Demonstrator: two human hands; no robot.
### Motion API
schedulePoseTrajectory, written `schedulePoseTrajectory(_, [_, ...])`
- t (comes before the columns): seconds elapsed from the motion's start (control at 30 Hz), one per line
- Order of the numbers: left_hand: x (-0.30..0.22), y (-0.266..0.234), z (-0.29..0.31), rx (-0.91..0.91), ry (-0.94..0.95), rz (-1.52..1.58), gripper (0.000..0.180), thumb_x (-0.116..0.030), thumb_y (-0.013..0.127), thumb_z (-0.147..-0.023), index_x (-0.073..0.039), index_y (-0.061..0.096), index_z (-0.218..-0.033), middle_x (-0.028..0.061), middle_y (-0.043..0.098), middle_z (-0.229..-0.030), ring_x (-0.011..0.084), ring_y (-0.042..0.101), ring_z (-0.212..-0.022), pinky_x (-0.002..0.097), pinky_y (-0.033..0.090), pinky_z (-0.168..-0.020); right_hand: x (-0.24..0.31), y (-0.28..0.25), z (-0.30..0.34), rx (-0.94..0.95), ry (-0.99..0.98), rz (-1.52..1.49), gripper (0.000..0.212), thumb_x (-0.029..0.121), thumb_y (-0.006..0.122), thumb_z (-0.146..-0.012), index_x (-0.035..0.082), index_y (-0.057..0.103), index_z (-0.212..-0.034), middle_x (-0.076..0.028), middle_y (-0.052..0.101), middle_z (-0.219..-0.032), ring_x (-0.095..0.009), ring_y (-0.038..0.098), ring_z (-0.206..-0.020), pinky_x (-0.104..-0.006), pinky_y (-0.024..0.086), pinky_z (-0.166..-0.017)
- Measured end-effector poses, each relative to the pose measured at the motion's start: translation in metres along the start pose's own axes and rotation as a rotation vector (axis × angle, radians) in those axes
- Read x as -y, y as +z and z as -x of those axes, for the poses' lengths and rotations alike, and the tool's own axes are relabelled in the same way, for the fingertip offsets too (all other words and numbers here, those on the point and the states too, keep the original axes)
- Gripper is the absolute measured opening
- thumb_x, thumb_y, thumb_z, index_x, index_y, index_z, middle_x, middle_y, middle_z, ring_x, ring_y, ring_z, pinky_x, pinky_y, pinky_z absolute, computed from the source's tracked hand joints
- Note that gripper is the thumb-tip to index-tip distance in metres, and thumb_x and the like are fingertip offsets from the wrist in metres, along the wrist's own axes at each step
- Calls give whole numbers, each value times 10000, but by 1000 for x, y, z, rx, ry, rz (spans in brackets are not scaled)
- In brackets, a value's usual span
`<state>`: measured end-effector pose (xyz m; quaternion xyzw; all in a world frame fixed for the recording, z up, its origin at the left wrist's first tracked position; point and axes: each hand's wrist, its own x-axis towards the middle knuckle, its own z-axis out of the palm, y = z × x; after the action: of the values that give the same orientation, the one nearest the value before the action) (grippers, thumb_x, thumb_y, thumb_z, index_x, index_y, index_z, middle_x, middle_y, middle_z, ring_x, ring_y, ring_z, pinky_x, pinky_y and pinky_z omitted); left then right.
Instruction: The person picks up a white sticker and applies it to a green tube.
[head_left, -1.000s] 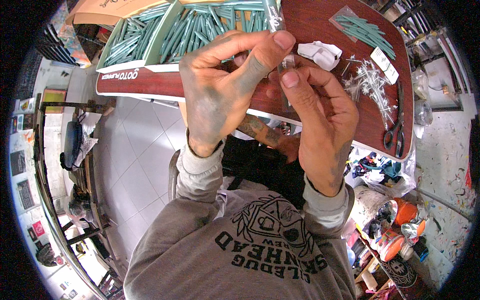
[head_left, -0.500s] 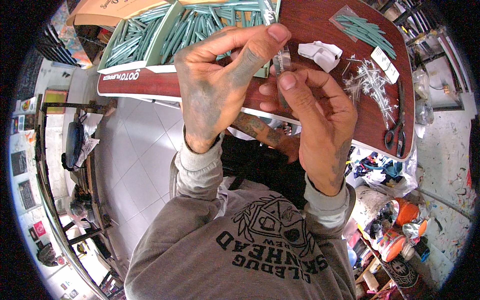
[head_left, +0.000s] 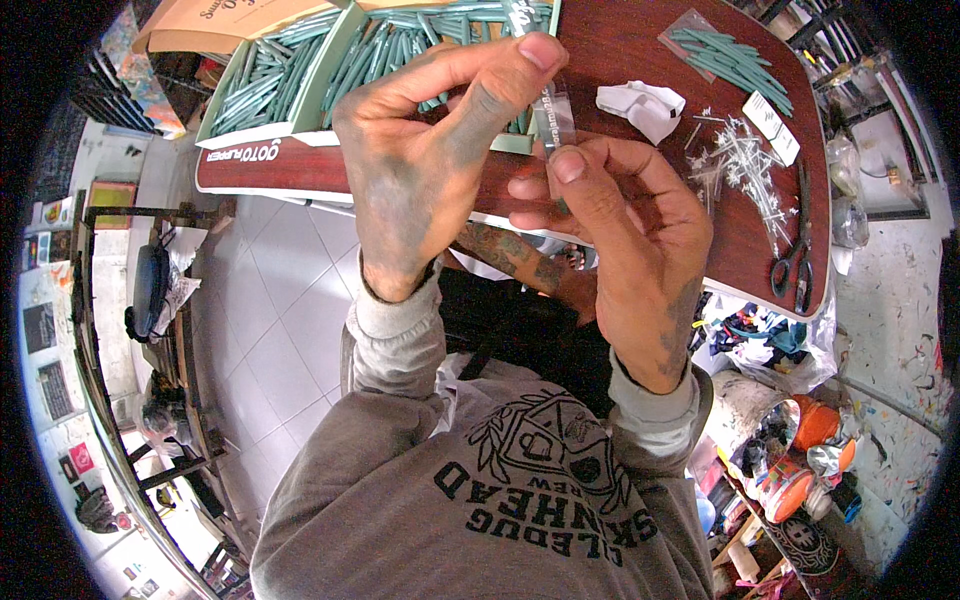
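In front of me, over the table edge, I hold a narrow clear plastic strip [head_left: 557, 122] with pale print on it. The thumb and index finger of my left hand [head_left: 405, 185] are pinched at its upper part. Lower down, my right hand [head_left: 640, 230] pinches the strip between thumb and fingers. Behind my left hand, a pale green divided box [head_left: 331, 75] is filled with slim teal sticks [head_left: 275, 85] that look like pens. Whether something thin lies inside the strip I cannot tell.
On the brown table [head_left: 620, 40] lie a white crumpled piece [head_left: 640, 109], a clear bag of teal sticks [head_left: 730, 60], a printed card [head_left: 771, 128], scattered thin white plastic pieces [head_left: 745, 170] and black scissors [head_left: 792, 268]. Below the right edge stands a cluttered bucket [head_left: 745, 415].
Both hands have shifted slightly, my left hand a little up and to the left. More of the strip shows between the two grips. The table things stay put.
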<state>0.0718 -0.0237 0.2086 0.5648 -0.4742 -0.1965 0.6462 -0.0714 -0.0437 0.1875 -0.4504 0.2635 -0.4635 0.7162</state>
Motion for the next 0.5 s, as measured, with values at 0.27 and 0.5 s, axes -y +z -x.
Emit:
schedulePoseTrajectory(0.27, [0, 1, -3, -1, 38, 45, 151, -127, 738, -890, -26, 769, -999, 70, 746, -894, 84, 663, -805, 210, 521, -703, 0, 1, 0, -24, 34, -20, 160, 29, 666, -919, -62, 602, -1034, -130, 682, -962, -198, 694, -868, -314, 578, -810])
schedulePoseTrajectory(0.5, [-1, 4, 6, 18, -47, 115, 202, -196, 726, -911, -27, 761, -1018, 36, 727, -866, 50, 601, -704, 194, 479, -611, 3, -1, -1, -9, 17, -9, 161, 31, 676, -914, -62, 607, -1027, -122, 689, -960, -177, 683, -893, -299, 566, -803])
